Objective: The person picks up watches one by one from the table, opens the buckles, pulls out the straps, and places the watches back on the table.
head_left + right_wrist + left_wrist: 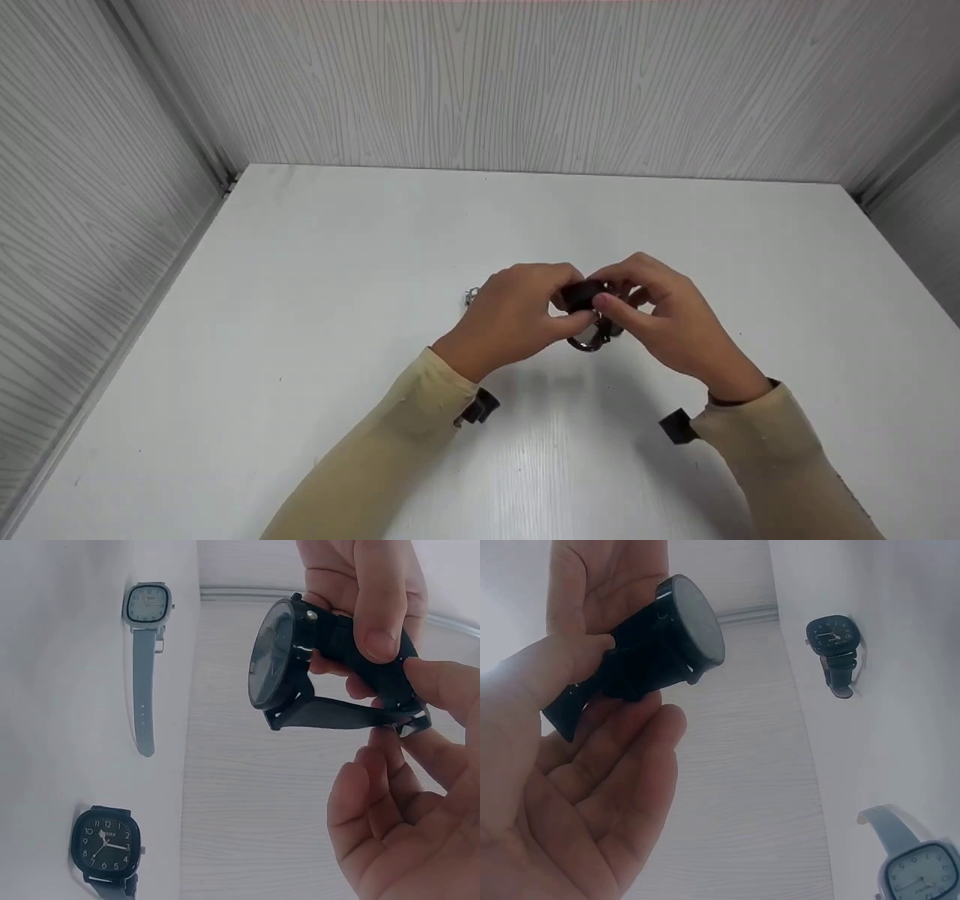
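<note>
A black wristwatch (pixel 281 660) with a round face hangs between the two hands above the white table. My left hand (pixel 517 319) grips its strap between thumb and fingers. At the buckle end of the strap (pixel 409 716), my right hand (pixel 671 330) pinches with thumb and fingertips. The strap is bent into a loop, and its two ends meet at the buckle. Whether the buckle is fastened I cannot tell. The head view shows only part of the watch, since fingers cover much of it.
On the table lie a black square-faced watch (pixel 106 844) and a pale watch with a light strap (pixel 142 675), apart from each other. A small shiny thing (pixel 471 295) shows past the left hand. Wood-grain panels (pixel 480 90) wall the table's back and sides.
</note>
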`<move>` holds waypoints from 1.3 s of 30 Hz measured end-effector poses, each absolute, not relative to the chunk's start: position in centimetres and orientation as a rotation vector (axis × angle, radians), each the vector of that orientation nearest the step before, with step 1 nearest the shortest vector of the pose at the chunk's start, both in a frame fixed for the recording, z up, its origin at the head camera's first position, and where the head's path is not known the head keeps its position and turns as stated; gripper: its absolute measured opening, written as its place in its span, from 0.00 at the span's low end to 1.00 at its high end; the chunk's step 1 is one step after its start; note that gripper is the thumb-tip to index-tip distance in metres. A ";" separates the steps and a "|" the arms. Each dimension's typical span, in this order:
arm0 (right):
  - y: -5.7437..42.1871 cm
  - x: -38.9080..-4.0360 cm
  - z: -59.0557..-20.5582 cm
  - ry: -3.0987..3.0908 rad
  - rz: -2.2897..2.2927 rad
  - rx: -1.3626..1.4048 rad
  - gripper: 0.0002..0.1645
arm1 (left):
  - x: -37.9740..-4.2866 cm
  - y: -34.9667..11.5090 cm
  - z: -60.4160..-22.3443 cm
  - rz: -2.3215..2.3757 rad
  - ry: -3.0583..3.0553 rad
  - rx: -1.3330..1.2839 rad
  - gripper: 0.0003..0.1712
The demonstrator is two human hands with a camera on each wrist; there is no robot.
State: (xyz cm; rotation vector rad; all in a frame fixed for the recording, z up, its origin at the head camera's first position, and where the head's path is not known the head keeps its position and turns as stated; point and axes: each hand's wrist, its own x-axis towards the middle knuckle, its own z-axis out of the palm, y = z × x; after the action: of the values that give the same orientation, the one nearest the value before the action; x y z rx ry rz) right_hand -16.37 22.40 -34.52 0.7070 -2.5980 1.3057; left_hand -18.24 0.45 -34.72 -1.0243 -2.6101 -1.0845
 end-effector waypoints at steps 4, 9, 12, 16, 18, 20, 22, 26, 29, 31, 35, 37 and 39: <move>22.3 -16.4 -34.6 -2.617 1.254 0.671 0.09 | -18.3 0.4 -34.9 -1.094 -2.607 -1.006 0.06; 22.3 -16.4 -34.7 -2.592 1.242 0.661 0.09 | -18.3 0.6 -35.0 -1.127 -2.623 -0.991 0.07; 22.3 -16.3 -34.8 -2.565 1.262 0.679 0.09 | -18.2 0.5 -34.9 -1.213 -2.639 -0.985 0.08; 22.2 -16.3 -34.8 -2.544 1.306 0.704 0.08 | -18.2 0.5 -34.9 -1.413 -2.634 -0.985 0.09; 22.1 -16.3 -34.8 -2.545 1.333 0.702 0.08 | -18.2 0.6 -34.8 -1.509 -2.628 -0.972 0.10; 22.1 -16.3 -34.8 -2.553 1.365 0.692 0.07 | -18.2 0.6 -34.8 -1.561 -2.628 -0.955 0.10; 22.1 -16.3 -34.7 -2.565 1.388 0.675 0.07 | -18.2 0.7 -34.8 -1.570 -2.631 -0.932 0.10; 22.0 -16.3 -34.6 -2.588 1.379 0.614 0.06 | -18.1 0.8 -34.8 -1.507 -2.610 -0.921 0.07; 22.0 -16.2 -34.4 -2.604 1.363 0.553 0.05 | -18.1 0.9 -34.8 -1.444 -2.581 -0.925 0.06; 22.0 -16.2 -34.4 -2.617 1.355 0.522 0.04 | -18.0 0.9 -34.7 -1.395 -2.573 -0.924 0.05; 22.0 -16.2 -34.4 -2.654 1.355 0.473 0.05 | -18.1 0.9 -34.9 -1.226 -2.588 -0.916 0.04; 22.1 -16.3 -34.4 -2.683 1.354 0.451 0.08 | -18.1 1.0 -35.1 -1.107 -2.589 -0.924 0.04; 22.2 -16.3 -34.3 -2.723 1.353 0.440 0.09 | -18.0 1.0 -35.2 -0.989 -2.577 -0.938 0.04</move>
State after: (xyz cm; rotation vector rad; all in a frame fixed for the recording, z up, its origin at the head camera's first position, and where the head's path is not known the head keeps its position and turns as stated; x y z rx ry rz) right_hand -16.28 22.17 -34.34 0.4399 -2.7225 1.3533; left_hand -18.05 1.00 -35.22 -0.9380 -2.5772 -0.9894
